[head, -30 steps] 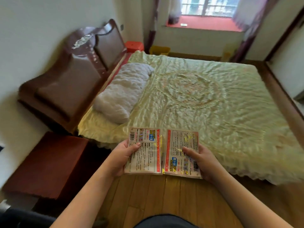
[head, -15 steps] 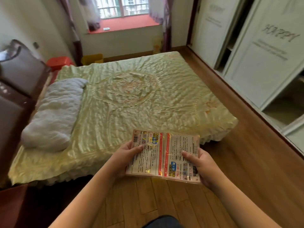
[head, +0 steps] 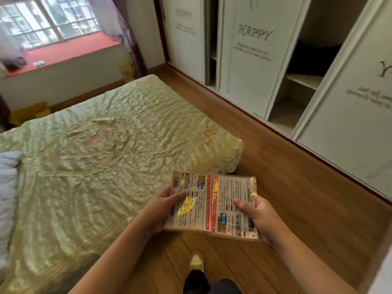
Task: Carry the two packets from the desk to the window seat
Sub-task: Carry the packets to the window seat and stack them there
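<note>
I hold the two packets side by side in front of me, above the wooden floor (head: 286, 187) just past the near corner of the bed (head: 106, 155). My left hand (head: 161, 211) is closed on the left packet (head: 187, 200), thumb lying across its printed face and fingers hidden beneath, and my right hand (head: 257, 217) grips the right packet (head: 233, 209) the same way, thumb on top near its outer edge. Their inner edges touch or slightly overlap along the red strips; I cannot tell which. Both lie nearly flat, faces up, their long axes running away from me toward the bed's corner, and their prints face opposite ways: the left one's barcode sits at its far left corner, the right one's at its near right corner. Compared with half a second ago my grip looks unchanged, but my view has swung right: the grey pillow (head: 7, 187) is now only a sliver at the left edge, the wardrobe (head: 250, 66) with its "HAPPY" door fills the upper right, and the red window seat (head: 70, 49) lies well apart at the upper left, with a small pale object (head: 38, 63) on it. My shoe (head: 196, 262) shows on the floor below the packets.
</note>
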`<state>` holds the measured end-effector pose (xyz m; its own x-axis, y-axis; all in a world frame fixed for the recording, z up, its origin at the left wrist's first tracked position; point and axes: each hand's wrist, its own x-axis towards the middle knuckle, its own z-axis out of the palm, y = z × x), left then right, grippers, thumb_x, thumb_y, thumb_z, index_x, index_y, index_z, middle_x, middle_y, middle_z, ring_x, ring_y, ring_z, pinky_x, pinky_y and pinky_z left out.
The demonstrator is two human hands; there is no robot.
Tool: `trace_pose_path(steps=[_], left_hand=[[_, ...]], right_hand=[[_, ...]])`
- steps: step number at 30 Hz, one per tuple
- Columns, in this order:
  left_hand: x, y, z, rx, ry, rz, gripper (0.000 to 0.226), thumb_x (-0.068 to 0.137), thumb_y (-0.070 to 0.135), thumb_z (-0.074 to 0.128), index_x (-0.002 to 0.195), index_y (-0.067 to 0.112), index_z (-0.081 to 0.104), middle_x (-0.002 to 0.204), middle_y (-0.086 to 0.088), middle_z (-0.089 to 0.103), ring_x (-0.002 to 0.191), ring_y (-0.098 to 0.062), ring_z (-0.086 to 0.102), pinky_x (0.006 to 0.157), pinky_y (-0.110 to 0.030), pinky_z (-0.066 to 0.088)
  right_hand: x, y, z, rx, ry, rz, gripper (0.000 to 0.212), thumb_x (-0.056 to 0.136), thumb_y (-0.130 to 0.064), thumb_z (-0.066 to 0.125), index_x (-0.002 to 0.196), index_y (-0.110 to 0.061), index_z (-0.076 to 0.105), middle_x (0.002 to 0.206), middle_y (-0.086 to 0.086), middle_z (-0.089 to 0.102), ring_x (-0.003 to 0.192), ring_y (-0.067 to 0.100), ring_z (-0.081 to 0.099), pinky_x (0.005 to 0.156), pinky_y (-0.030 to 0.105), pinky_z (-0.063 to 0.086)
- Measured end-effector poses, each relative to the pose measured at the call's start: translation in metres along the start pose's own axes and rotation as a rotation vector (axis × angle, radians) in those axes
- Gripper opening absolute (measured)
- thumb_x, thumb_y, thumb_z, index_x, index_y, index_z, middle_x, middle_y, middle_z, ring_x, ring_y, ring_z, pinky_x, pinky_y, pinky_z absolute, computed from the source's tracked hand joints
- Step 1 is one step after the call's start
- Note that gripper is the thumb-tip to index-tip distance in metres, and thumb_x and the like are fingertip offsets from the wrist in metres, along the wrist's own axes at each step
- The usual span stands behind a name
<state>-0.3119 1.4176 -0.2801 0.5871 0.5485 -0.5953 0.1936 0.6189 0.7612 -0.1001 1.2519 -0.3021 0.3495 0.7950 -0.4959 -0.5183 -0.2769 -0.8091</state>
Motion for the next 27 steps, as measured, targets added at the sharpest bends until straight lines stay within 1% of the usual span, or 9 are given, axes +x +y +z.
trace_pose_path(steps=[3,5,8,12,15,18,21,24,27], left_hand=[[0.045,0.020,0.016,0.041,-0.066,-0.018,0.026,0.099,0.011,0.057,0.125,0.006,0.058,0.097,-0.020,0.079,0.077,-0.031,0.079,0.059,-0.038,0.065],[0.073,0.038,0.025,0.054,-0.115,-0.020,0.027,0.100,0.010,0.056,0.127,0.005,0.057,0.103,-0.023,0.078,0.078,-0.031,0.079,0.060,-0.038,0.065],[0.112,0.065,0.039,0.083,-0.185,-0.029,0.028,0.101,0.010,0.056,0.128,0.005,0.055,0.115,-0.030,0.073,0.080,-0.032,0.077,0.065,-0.041,0.066],[0.159,0.095,0.063,0.135,-0.271,-0.059,0.027,0.102,0.009,0.054,0.128,0.003,0.056,0.105,-0.024,0.076,0.081,-0.032,0.078,0.066,-0.041,0.066],[0.191,0.109,0.087,0.182,-0.303,-0.086,0.030,0.101,0.012,0.056,0.129,0.005,0.056,0.117,-0.029,0.073,0.091,-0.037,0.076,0.073,-0.044,0.066],[0.219,0.118,0.118,0.212,-0.342,-0.132,0.029,0.100,0.012,0.058,0.128,0.007,0.058,0.118,-0.029,0.072,0.094,-0.038,0.076,0.074,-0.045,0.066],[0.250,0.126,0.156,0.240,-0.371,-0.158,0.032,0.098,0.014,0.059,0.129,0.007,0.057,0.120,-0.030,0.072,0.094,-0.037,0.076,0.073,-0.045,0.066],[0.280,0.133,0.197,0.269,-0.400,-0.141,0.042,0.094,0.018,0.063,0.132,0.005,0.054,0.121,-0.030,0.070,0.097,-0.038,0.075,0.077,-0.046,0.064],[0.305,0.141,0.237,0.251,-0.385,-0.129,0.037,0.100,0.014,0.058,0.133,0.001,0.052,0.113,-0.028,0.074,0.088,-0.035,0.077,0.069,-0.042,0.066]], right_hand=[[0.023,-0.015,-0.017,-0.002,0.070,-0.015,0.043,0.085,-0.014,0.071,0.124,-0.002,0.059,0.107,0.020,0.079,0.097,0.035,0.078,0.072,0.044,0.066],[0.038,-0.029,-0.026,0.008,0.117,-0.029,0.046,0.083,-0.017,0.071,0.125,-0.001,0.058,0.106,0.020,0.079,0.096,0.035,0.078,0.071,0.044,0.065],[0.057,-0.053,-0.036,0.017,0.167,-0.067,0.040,0.085,-0.015,0.070,0.122,0.000,0.060,0.103,0.020,0.080,0.091,0.033,0.080,0.065,0.041,0.066],[0.073,-0.077,-0.053,0.041,0.259,-0.109,0.021,0.094,-0.009,0.064,0.114,-0.004,0.062,0.096,0.017,0.081,0.083,0.028,0.081,0.059,0.036,0.065],[0.082,-0.087,-0.074,0.051,0.340,-0.126,0.023,0.094,-0.012,0.064,0.117,-0.008,0.063,0.098,0.012,0.082,0.088,0.027,0.080,0.064,0.039,0.065],[0.092,-0.098,-0.100,0.071,0.404,-0.133,0.022,0.094,-0.013,0.064,0.116,-0.010,0.063,0.099,0.009,0.082,0.089,0.025,0.080,0.066,0.040,0.066],[0.106,-0.112,-0.133,0.097,0.435,-0.128,0.026,0.093,-0.014,0.066,0.119,-0.010,0.063,0.103,0.011,0.081,0.093,0.028,0.080,0.074,0.045,0.065],[0.123,-0.131,-0.172,0.111,0.438,-0.124,0.028,0.093,-0.014,0.066,0.121,-0.011,0.063,0.106,0.011,0.081,0.097,0.029,0.079,0.079,0.049,0.064],[0.137,-0.158,-0.212,0.124,0.422,-0.130,0.033,0.091,-0.016,0.068,0.123,-0.011,0.062,0.108,0.012,0.080,0.098,0.029,0.078,0.081,0.050,0.063]])
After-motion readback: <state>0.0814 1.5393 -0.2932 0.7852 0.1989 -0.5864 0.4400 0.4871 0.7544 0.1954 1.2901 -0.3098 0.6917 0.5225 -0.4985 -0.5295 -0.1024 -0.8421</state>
